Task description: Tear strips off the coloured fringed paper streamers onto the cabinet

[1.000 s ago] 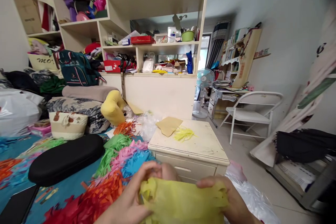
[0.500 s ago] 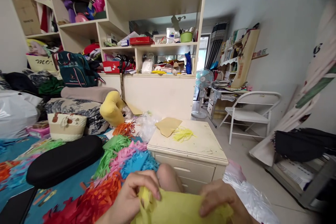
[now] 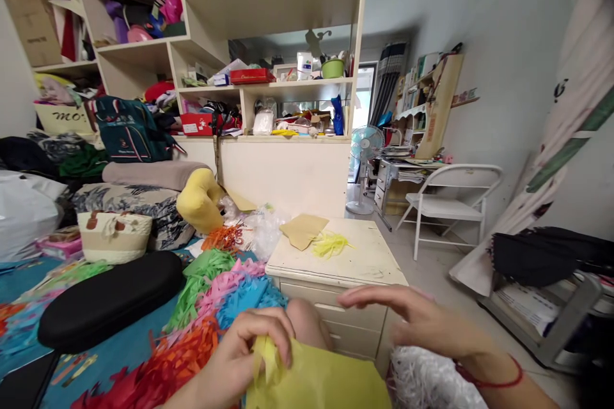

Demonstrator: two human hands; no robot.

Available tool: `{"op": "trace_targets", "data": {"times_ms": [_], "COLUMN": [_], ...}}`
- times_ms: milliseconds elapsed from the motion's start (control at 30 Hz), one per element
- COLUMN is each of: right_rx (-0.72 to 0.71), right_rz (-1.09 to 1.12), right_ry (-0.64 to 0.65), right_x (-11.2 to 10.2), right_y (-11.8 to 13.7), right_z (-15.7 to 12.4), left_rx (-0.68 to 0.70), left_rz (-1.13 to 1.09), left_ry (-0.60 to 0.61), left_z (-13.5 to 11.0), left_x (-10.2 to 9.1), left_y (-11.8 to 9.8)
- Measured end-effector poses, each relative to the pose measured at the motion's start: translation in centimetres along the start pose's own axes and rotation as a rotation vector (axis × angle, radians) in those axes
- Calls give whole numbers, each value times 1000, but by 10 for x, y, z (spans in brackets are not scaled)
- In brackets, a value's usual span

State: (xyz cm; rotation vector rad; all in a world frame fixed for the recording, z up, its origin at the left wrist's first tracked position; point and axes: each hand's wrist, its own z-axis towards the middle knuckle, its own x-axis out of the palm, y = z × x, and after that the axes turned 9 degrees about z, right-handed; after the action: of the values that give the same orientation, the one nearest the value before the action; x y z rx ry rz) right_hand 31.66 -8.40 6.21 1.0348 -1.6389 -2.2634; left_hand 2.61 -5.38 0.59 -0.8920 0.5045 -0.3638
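Your left hand (image 3: 256, 342) is closed on the left end of a yellow sheet (image 3: 336, 377) at bottom centre of the frame, with the fingers curled over its top. Your right hand (image 3: 403, 310), at lower right, is apart from the sheet: fingers extended to the left, palm side down, nothing seen in its grasp.

Sheet condition: thin and matt, plain yellow, fairly flat across the middle and right. Under your left fingers the material is bunched into loose folds. The upper edge runs nearly straight, sloping down to a corner at the right; the lower edge is cut off by the frame, so you cannot inspect it.

Edges and room: your knee (image 3: 307, 323) stands just behind the sheet's upper edge. Beyond it, at centre, the front edge of a cream cabinet (image 3: 369, 262) crosses the frame; a brown paper piece (image 3: 302, 230) and yellow strips (image 3: 330, 244) lie on its top. Red strips (image 3: 139, 377) crowd your left forearm at lower left. Between sheet and right palm you have an open gap, with crumpled white plastic (image 3: 422, 374) below that hand.
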Motion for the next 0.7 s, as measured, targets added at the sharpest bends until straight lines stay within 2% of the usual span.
{"op": "trace_targets", "data": {"times_ms": [167,233,533,633,700], "right_rx": [182,221,186,174,180], "right_rz": [106,138,174,128,76], "right_ry": [159,153,76,70,70], "right_x": [47,55,49,48,48], "right_y": [-7,-15,-26,-28,-27], "right_z": [37,40,31,32,33], "left_rx": [19,10,21,-18,-67], "left_rz": [66,87,156,184,201], "left_ry": [28,22,-7,34,127], "left_z": [1,0,-8,-11,-10], "left_x": [2,-1,-6,-14,-27], "left_y": [-7,-8,-3,2,2]}}
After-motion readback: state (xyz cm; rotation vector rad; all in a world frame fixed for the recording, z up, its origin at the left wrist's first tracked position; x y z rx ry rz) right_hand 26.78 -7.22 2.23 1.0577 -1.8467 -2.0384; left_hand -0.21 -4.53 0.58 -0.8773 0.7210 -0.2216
